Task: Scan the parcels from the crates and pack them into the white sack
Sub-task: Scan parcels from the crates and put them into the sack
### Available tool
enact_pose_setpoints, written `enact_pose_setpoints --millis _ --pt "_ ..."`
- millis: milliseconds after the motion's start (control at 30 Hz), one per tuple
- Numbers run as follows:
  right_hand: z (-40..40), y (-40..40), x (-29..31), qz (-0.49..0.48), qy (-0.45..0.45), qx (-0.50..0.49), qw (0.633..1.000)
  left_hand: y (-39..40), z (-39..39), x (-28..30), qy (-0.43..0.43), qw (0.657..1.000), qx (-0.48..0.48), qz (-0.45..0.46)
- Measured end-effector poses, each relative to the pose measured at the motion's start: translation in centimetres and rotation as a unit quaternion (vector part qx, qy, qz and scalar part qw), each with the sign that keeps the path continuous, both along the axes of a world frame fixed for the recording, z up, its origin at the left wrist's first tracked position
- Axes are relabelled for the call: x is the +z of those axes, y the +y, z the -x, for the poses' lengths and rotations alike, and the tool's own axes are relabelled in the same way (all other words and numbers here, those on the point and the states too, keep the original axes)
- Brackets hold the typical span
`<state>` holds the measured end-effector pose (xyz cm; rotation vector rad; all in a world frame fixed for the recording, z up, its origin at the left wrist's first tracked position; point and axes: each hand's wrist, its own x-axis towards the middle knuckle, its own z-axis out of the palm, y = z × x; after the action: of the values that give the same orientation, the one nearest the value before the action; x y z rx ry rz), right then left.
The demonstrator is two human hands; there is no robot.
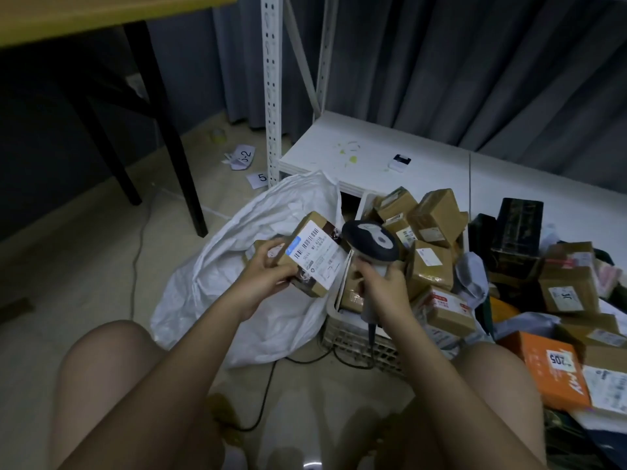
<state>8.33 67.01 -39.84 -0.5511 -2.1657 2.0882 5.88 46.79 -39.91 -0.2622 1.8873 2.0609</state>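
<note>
left hand (pixel 268 273) grips labelled parcel (pixel 314 254) over mouth of white sack (pixel 258 300); right hand (pixel 383 283) wrapped round scanner (pixel 371 242) handle, head just right of label, likely aimed there. hold barcode flat, steady, before dropping parcel below grip.

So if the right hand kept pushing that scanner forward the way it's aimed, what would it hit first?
Most likely the labelled parcel held in the left hand. The right hand grips the scanner close beside it, head angled toward the label, though depth is hard to judge here.
</note>
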Motion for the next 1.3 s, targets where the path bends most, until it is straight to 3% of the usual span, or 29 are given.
enact_pose_setpoints --millis 333,900,1000,1233,1300 --pt "-1.4 2.3 1.0 -0.214 -0.015 0.180 0.960 -2.8 2.8 -1.4 0.018 0.995 0.032 0.097" --pt "-1.7 2.5 -1.0 -0.205 -0.044 0.172 0.963 -3.0 4.0 -1.9 0.041 0.991 0.047 0.114" --pt "-1.8 2.3 -1.0 -0.163 -0.040 0.160 0.973 -3.0 4.2 -2.7 0.044 0.988 0.062 0.132" --pt "-0.5 1.8 -1.5 -0.070 -0.040 0.052 0.995 -2.7 7.2 -4.7 0.083 0.953 0.206 0.205" --pt "-0.1 2.0 -1.7 -0.052 -0.047 0.048 0.996 -2.2 8.6 -5.3 0.085 0.956 0.158 0.232"
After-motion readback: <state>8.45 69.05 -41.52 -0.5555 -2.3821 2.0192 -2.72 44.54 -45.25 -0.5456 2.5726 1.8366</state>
